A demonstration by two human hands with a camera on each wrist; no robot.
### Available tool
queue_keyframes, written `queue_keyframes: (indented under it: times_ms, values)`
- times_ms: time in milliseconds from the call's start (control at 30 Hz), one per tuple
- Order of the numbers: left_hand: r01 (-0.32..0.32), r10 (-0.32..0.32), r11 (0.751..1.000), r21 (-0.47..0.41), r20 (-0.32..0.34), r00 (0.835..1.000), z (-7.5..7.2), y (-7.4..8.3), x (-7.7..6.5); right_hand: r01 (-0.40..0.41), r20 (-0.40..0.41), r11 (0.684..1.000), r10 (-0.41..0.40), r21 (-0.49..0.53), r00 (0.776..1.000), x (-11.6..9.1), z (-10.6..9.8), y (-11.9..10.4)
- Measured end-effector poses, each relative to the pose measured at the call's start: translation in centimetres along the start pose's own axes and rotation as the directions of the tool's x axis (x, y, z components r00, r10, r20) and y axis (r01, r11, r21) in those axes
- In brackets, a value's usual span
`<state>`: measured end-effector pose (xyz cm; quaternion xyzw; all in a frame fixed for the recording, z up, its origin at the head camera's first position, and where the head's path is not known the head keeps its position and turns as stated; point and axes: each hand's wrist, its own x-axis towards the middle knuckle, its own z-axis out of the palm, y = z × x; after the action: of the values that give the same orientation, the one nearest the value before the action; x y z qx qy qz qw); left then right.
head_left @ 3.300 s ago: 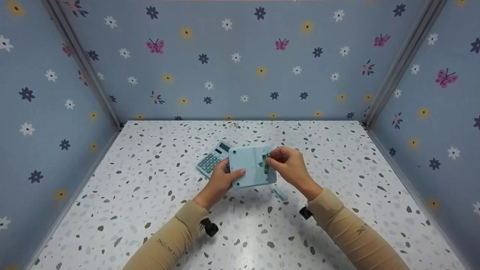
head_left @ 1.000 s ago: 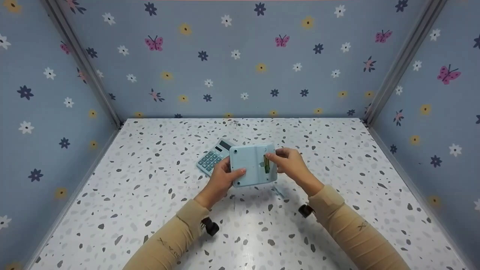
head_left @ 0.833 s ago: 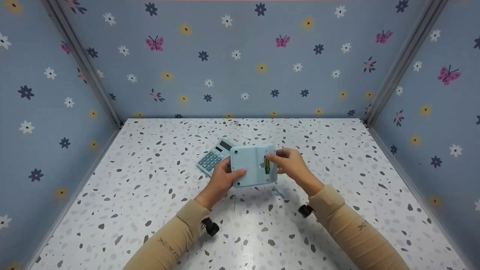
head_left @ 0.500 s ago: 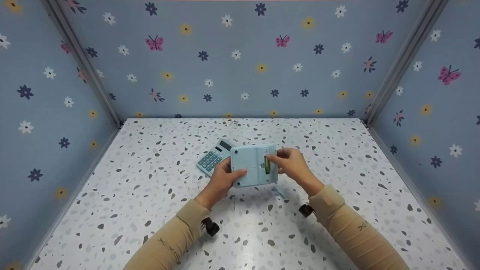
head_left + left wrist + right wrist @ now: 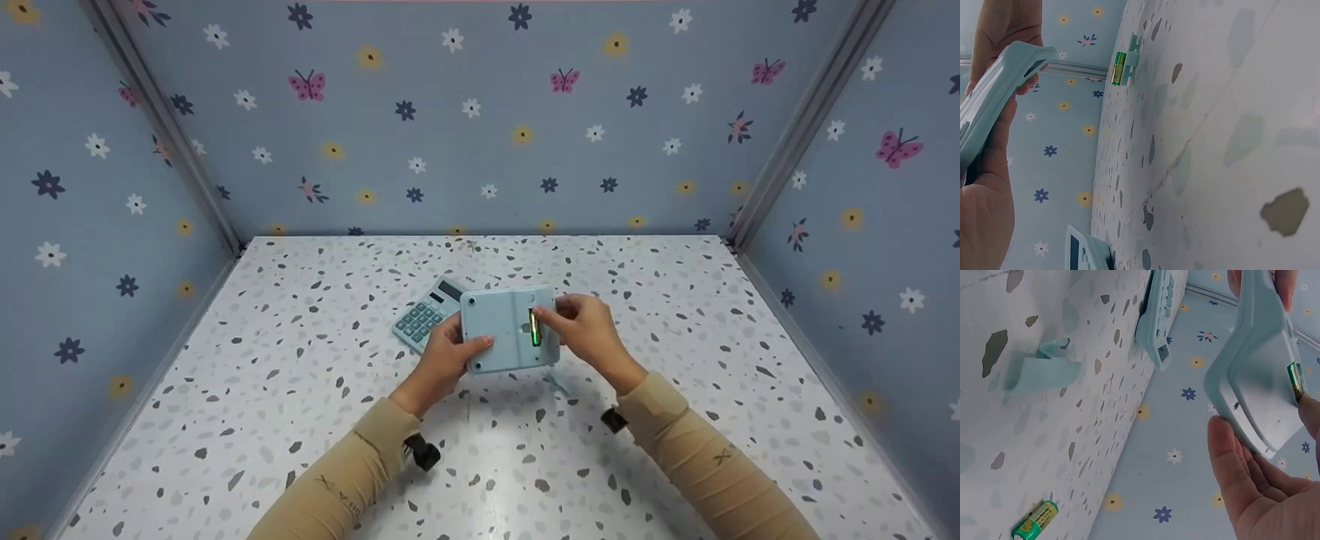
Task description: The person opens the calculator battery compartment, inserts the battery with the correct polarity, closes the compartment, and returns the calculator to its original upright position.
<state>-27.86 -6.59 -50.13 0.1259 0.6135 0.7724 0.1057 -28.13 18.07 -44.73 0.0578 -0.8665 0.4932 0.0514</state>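
Observation:
A pale blue calculator [image 5: 499, 330] is held above the table with its back towards the head camera. My left hand [image 5: 442, 360] grips its left edge, thumb on the back and fingers underneath. A green and gold battery [image 5: 535, 328] lies in the slot in that back. My right hand [image 5: 592, 334] holds the right edge, its thumb at the battery's upper end and its fingers behind the case. A second pale blue calculator [image 5: 420, 322] lies face up on the table, partly covered by the held one and my left hand.
A small pale blue battery cover [image 5: 558, 382] lies on the speckled table [image 5: 495, 465] below the held calculator. Near it, a loose green battery [image 5: 1036, 521] shows in both wrist views. Patterned walls [image 5: 465, 150] enclose the table at the back and sides.
Earlier, my right fingers pinched at the battery slot; now the battery shows in it, with my thumb at its upper end. The calculator has tilted slightly, while my left grip stays the same.

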Motion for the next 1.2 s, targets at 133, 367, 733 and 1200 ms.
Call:
queue_keyframes:
  times_ms: [133, 367, 733, 1200]
  values:
    - [0.003, -0.003, 1.000, -0.011, -0.001, 1.000, 0.1, 0.1, -0.1, 0.026, -0.017, 0.999, -0.026, -0.033, 1.000, 0.0, 0.0, -0.1]
    - [0.009, -0.009, 1.000, -0.028, -0.001, 1.000, 0.2, 0.2, -0.1, 0.028, -0.001, 1.000, -0.028, -0.003, 1.000, 0.0, -0.1, 0.4]
    - [0.004, -0.004, 1.000, -0.005, -0.006, 1.000, 0.0, 0.5, 0.0, -0.040, 0.050, 0.998, 0.038, 0.039, 0.998, 0.3, -0.8, 0.7]
    - [0.034, -0.034, 0.999, -0.030, -0.009, 0.999, -0.4, 0.7, -0.1, -0.051, 0.048, 0.998, 0.050, 0.026, 0.998, 0.1, -1.9, 1.7]
